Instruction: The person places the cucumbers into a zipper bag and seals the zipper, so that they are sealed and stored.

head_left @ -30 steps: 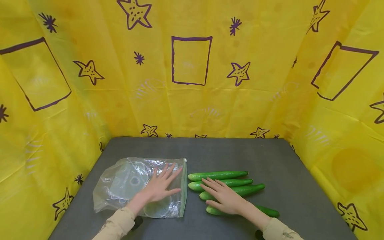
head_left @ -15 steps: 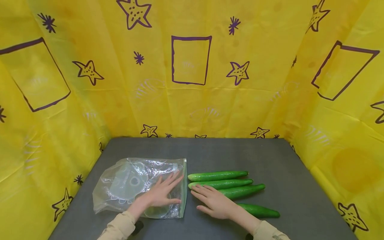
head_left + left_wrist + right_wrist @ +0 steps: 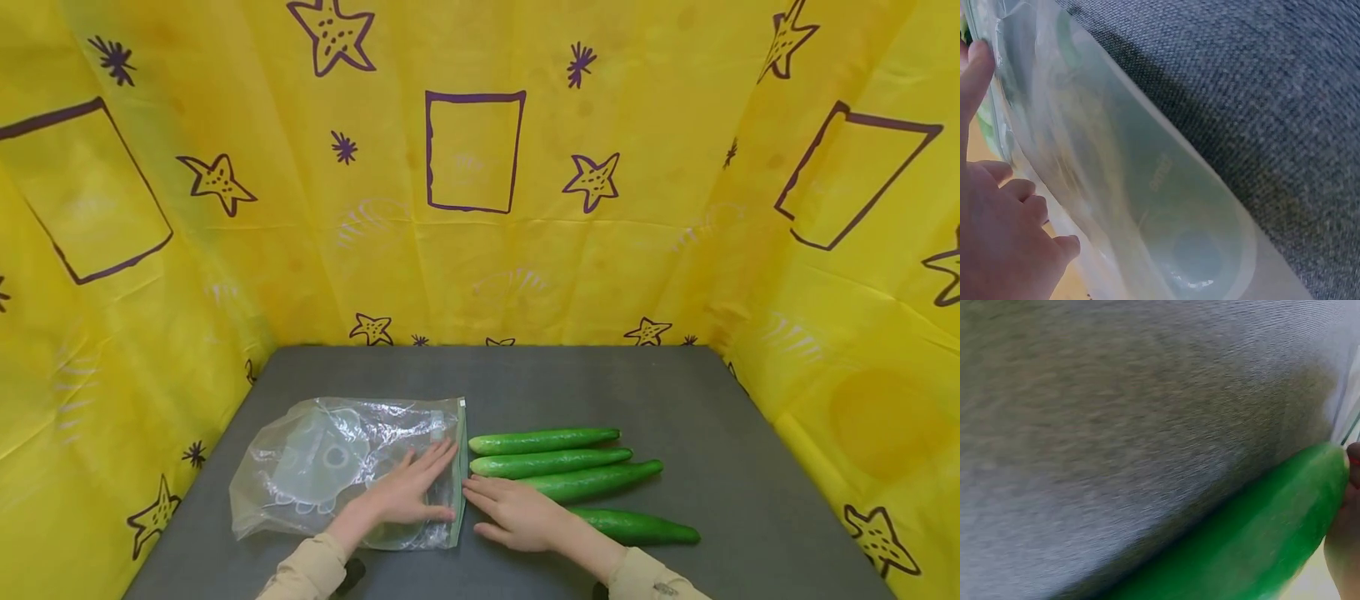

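A clear zip bag [image 3: 300, 467] with a pale green printed shape lies flat at the left of the table in the head view, its green zip edge [image 3: 460, 467] facing right. My left hand [image 3: 405, 493] rests over the bag's zip end, fingers extended. In the left wrist view the hand [image 3: 1010, 231] reaches along the clear plastic. Several green cucumbers lie to the right of the bag, among them the farthest cucumber [image 3: 547, 439] and the nearest cucumber [image 3: 637, 527]. My right hand [image 3: 521, 514], fingers straight, covers the left ends of the two nearer ones; its fingertips reach the zip edge.
The dark grey table [image 3: 585, 383] carries the bag and cucumbers. Yellow cloth [image 3: 480, 275] with drawn stars and frames hangs at the back and both sides. A large cucumber [image 3: 1241, 544] fills the lower right wrist view.
My right hand has slid left from over the cucumbers to the bag's zip edge, baring more of them. My left hand has shifted slightly right and nearer on the bag.
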Action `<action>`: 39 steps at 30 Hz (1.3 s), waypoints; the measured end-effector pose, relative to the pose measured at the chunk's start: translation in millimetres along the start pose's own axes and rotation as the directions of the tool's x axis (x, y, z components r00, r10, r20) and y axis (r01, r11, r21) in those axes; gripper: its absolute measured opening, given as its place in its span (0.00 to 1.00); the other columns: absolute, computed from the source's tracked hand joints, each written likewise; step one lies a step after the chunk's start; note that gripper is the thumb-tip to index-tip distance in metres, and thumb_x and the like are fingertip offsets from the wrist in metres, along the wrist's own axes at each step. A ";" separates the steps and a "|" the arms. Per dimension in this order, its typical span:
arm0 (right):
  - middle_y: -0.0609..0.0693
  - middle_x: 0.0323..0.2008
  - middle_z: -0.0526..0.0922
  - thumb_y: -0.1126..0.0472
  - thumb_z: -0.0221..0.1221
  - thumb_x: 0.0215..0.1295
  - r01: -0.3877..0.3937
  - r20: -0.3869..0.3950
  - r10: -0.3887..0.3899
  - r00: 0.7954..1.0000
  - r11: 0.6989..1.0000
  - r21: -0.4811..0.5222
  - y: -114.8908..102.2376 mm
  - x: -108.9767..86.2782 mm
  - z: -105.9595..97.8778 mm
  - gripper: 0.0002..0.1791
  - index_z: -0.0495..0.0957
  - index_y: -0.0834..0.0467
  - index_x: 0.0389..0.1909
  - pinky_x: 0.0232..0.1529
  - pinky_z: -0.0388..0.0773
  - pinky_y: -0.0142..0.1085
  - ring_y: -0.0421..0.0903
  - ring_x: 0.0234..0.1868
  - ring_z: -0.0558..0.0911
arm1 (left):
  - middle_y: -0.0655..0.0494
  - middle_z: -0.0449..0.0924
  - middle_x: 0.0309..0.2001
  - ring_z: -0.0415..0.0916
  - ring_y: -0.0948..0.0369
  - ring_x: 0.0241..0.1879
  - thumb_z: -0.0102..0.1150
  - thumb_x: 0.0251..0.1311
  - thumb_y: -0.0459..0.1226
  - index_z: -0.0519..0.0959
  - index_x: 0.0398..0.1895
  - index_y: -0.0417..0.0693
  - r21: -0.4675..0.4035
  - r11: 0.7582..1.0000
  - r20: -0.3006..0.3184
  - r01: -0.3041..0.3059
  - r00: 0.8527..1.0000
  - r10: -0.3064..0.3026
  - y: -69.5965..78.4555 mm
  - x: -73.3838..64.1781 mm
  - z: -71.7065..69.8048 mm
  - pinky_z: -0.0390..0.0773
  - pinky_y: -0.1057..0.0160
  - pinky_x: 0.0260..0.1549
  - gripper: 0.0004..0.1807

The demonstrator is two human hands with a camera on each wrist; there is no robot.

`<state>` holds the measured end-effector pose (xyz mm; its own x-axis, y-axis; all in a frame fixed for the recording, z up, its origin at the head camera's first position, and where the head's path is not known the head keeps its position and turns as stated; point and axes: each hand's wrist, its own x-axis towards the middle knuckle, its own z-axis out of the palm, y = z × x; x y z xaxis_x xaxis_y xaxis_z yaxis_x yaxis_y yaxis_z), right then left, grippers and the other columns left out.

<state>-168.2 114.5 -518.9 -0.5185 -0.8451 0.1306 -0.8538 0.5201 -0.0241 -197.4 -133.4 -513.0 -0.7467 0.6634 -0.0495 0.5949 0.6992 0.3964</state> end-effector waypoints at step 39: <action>0.45 0.66 0.69 0.51 0.45 0.73 -0.087 0.208 0.114 0.972 0.988 -0.131 3.1 30.7 -4.8 0.24 0.66 0.53 0.67 0.66 0.67 0.35 0.41 0.66 0.70 | 0.46 0.68 0.66 0.69 0.46 0.63 0.71 0.39 0.55 0.67 0.67 0.47 -0.079 0.997 -0.099 0.024 0.995 -0.032 -5.1 5.7 10.7 0.59 0.37 0.64 0.49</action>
<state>-186.5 90.7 -510.2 -0.6106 -0.7877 -0.0819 -0.7915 0.6037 0.0948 -201.5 -130.4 -525.0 -0.7911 0.6110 0.0291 0.5514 0.6917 0.4664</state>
